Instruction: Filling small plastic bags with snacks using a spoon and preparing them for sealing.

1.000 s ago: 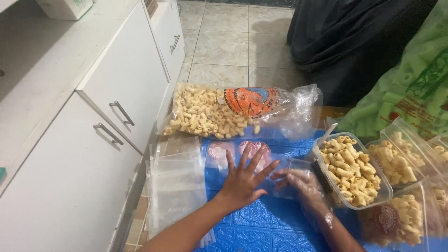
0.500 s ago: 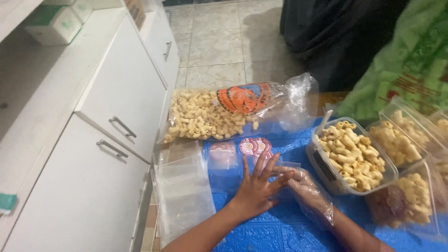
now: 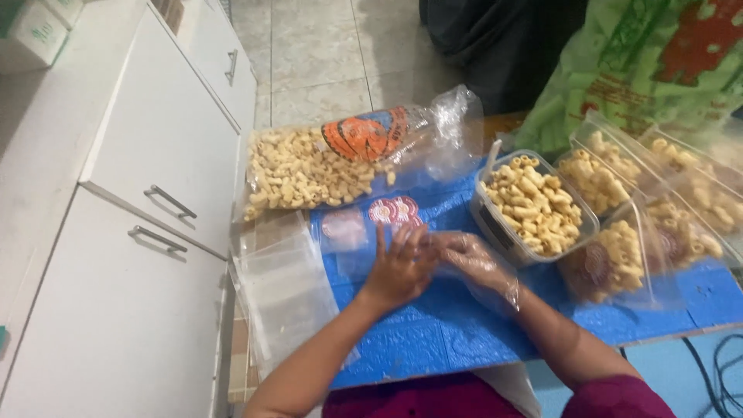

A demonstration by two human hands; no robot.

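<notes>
A small clear bag [image 3: 364, 240] is pressed flat on the blue mat [image 3: 433, 340] under the spread left hand [image 3: 398, 267], seemingly to steady it, while its edge is touched by the plastic-gloved right hand [image 3: 472, 259], fingers loosely curled.

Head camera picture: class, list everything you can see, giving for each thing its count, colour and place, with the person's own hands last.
Large clear plastic bag of pale macaroni-shaped snacks: one, lying at the blue mat's far edge.
Clear plastic tub of snacks: one, open, right of the hands.
Small filled clear bags: several, far right.
Empty clear plastic bags: a stack, left of the mat.
Round red-and-white stickers: a few, just beyond the hands.
Blue embossed mat: one, under everything.
White cabinet doors: left.
Left hand: bare, flat on mat.
Right hand: in clear plastic glove, touching left.
</notes>
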